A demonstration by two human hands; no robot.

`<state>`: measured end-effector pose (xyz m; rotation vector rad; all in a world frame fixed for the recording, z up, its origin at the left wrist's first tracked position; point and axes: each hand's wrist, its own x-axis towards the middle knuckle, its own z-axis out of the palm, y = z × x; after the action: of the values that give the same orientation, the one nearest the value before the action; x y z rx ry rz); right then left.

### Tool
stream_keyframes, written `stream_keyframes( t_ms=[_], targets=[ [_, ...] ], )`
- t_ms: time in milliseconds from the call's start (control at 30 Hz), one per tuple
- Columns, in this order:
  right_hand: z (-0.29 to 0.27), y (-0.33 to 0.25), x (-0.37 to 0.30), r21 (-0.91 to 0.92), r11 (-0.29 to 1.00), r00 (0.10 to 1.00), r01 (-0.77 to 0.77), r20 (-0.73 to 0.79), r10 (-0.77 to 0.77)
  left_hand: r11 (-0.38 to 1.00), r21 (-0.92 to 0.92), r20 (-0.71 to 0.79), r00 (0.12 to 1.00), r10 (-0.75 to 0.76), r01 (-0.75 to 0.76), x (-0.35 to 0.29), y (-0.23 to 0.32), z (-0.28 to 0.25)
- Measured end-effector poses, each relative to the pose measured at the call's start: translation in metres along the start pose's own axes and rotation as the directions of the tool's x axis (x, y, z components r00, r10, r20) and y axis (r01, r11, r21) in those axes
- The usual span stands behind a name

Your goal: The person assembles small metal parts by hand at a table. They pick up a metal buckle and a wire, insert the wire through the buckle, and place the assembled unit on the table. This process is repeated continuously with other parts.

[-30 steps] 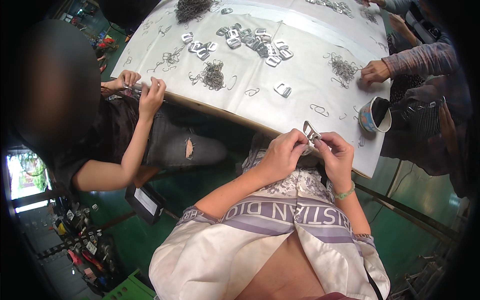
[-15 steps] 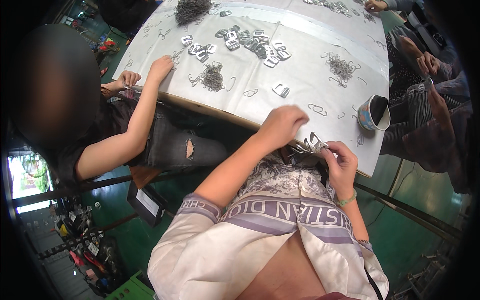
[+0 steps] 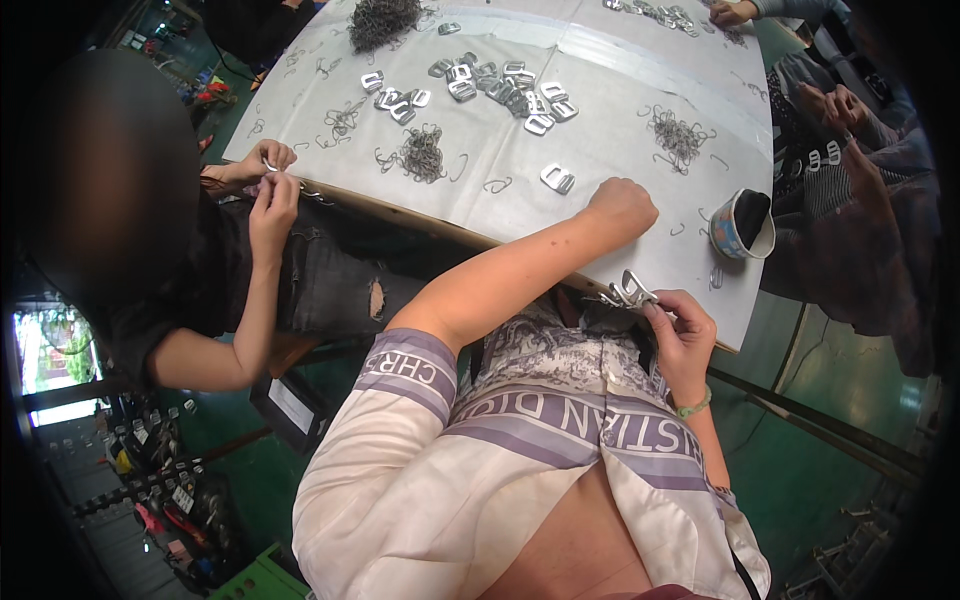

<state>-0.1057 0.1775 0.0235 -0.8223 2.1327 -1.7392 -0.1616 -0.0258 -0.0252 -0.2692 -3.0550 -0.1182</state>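
Note:
My right hand (image 3: 684,332) pinches a silver metal buckle (image 3: 634,288) at the table's near edge. More small metal pieces hang beside that buckle, partly hidden. My left hand (image 3: 624,210) is closed, reaching down onto the white tabletop (image 3: 590,90); whatever is between its fingers cannot be seen. Just left of it lies a single silver buckle (image 3: 557,179). Beyond is a loose heap of silver buckles (image 3: 515,88). Small piles of bent wire hooks lie to the left (image 3: 422,155) and right (image 3: 678,138) of my reach.
A patterned paper cup (image 3: 742,228) with something black inside stands near the right edge. A big tangle of wire hooks (image 3: 385,24) sits at the far left. A co-worker's hands (image 3: 272,180) handle metal pieces on my left; other people work at right and far right.
My left hand has moved right and away from me, onto the spot where a pair of wire hooks lay. The left co-worker's hand has drawn back from the table. My right hand keeps its buckle.

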Motion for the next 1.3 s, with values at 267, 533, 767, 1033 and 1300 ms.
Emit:
stream_keyframes(
  t_ms=[267,533,767,1033,1300],
  targets=[
    [0.005,0.0,0.002,0.042,0.998,0.998,-0.053,-0.026,0.054,0.51,-0.832,-0.005,0.917,-0.399,0.218,-0.054,-0.017,-0.054],
    [0.015,-0.002,0.011,0.086,0.995,0.998,-0.046,0.049,0.042,0.484,-0.867,-0.285,0.916,-0.281,-0.122,-0.125,0.029,-0.077],
    [0.023,-0.004,0.011,0.107,0.992,0.995,-0.062,0.086,0.052,0.327,-0.945,-0.142,0.893,-0.428,0.007,-0.132,0.047,-0.067],
    [0.028,0.018,0.058,-0.061,0.994,0.985,0.094,0.151,-0.084,0.413,-0.909,-0.24,0.873,-0.425,-0.049,-0.145,0.054,-0.068],
    [0.103,0.062,0.141,-0.639,0.562,0.845,0.525,0.317,-0.43,0.492,-0.868,-0.319,0.834,-0.45,-0.066,-0.149,0.059,-0.069]
  ],
)
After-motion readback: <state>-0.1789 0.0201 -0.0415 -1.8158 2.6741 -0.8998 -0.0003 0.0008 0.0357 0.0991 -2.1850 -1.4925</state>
